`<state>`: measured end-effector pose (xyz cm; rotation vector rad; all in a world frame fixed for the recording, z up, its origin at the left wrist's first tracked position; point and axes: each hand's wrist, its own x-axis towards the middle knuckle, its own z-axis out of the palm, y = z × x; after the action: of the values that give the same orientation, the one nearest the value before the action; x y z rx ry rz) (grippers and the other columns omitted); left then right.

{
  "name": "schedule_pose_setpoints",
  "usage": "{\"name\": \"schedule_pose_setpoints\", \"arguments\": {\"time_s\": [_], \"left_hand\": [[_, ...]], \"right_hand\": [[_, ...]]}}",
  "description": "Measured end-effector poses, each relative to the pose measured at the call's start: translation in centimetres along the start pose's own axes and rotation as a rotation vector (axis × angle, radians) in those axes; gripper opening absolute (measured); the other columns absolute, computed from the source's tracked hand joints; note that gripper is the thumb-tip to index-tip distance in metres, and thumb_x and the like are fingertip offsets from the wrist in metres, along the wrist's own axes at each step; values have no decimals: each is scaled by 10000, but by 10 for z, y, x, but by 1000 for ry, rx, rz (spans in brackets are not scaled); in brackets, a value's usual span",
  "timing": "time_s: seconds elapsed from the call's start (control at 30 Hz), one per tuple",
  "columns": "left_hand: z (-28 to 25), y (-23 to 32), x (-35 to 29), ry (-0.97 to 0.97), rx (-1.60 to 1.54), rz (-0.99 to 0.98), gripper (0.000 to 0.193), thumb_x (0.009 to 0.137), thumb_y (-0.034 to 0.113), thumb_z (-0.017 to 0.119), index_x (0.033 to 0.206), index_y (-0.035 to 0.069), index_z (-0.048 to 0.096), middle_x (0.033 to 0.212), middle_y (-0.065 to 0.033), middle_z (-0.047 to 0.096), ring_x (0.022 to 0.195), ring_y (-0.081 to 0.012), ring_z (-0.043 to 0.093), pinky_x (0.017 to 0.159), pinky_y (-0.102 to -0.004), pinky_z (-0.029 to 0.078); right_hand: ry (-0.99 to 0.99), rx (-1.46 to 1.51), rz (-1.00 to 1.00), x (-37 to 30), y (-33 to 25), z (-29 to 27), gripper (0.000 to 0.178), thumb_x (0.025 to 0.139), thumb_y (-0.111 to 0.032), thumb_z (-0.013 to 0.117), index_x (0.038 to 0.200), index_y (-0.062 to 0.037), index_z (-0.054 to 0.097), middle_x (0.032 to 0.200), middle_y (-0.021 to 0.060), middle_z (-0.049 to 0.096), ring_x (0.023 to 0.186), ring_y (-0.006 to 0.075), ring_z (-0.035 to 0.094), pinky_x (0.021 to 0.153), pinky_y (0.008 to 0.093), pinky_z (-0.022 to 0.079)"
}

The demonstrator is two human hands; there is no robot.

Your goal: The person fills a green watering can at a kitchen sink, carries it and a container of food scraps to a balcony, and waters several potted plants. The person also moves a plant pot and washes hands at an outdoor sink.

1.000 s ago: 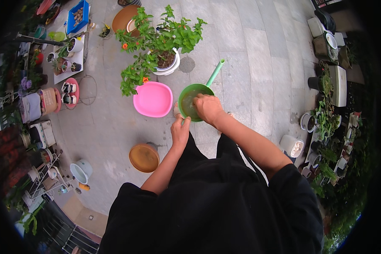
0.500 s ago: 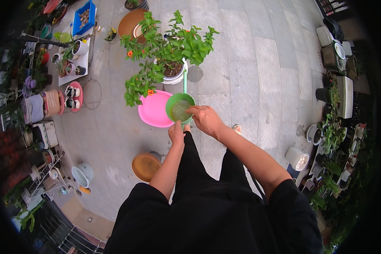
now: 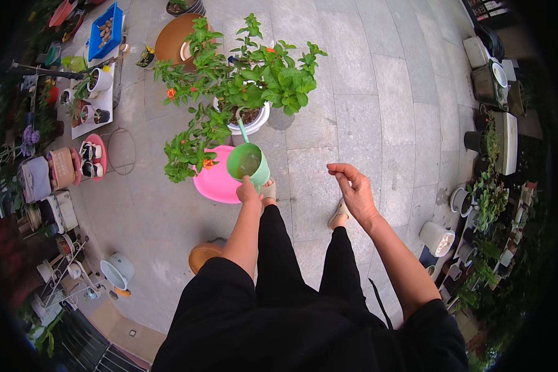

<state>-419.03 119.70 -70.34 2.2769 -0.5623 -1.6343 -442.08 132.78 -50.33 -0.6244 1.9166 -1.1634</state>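
A green watering can [image 3: 261, 167] with a long thin spout is held in my left hand [image 3: 249, 192], whose fingers close on its near side. Cloudy liquid shows inside the wide top. Its curved spout tip reaches over the soil of a white flowerpot [image 3: 258, 121]. From that pot grows a leafy plant [image 3: 282, 77] with orange flowers. Off to the right, my right hand [image 3: 356, 193] hangs in the air above the paving, holding nothing visible, its fingers loosely bent. Partly beneath the can and the leaves lies a pink oval basin or tray [image 3: 214, 185].
Behind the plant sits a brown round saucer [image 3: 170, 43]; another brown dish [image 3: 204, 255] lies by my left arm. Shoes on a pink stool [image 3: 104, 152], a blue crate [image 3: 115, 22] and a pale bucket [image 3: 118, 271] stand left. Pots and a white container [image 3: 437, 239] line the right.
My right hand has left the can's rim and swung out to the right. The can has tilted, and its spout has shifted left over the pot's soil.
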Motion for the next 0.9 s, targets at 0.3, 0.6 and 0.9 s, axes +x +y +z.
{"name": "schedule_pose_setpoints", "arguments": {"time_s": [0.3, 0.6, 0.9], "left_hand": [[13, -1, 77, 69, 23, -148, 515, 767, 392, 527, 1076, -19, 507, 1011, -154, 528, 846, -314, 519, 655, -499, 470], [11, -4, 88, 79, -3, -215, 547, 767, 389, 531, 1122, -24, 481, 1034, -182, 506, 856, -322, 511, 690, -510, 477], [8, -13, 75, 99, 93, -211, 355, 758, 385, 558, 873, 53, 507, 683, -52, 442, 548, -177, 418, 612, -476, 450]], "right_hand": [[23, 113, 94, 19, 6, 5, 184, 903, -23, 471, 1014, -9, 618, 923, 57, 629, 904, 127, 574, 846, 252, 436], [-16, 203, 87, 35, 8, 22, 184, 913, -34, 462, 1014, -8, 614, 913, 49, 628, 900, 118, 569, 841, 251, 438], [-41, 242, 97, 35, 0, 28, 183, 912, -30, 460, 1013, -9, 611, 913, 45, 626, 894, 117, 569, 842, 253, 441]]}}
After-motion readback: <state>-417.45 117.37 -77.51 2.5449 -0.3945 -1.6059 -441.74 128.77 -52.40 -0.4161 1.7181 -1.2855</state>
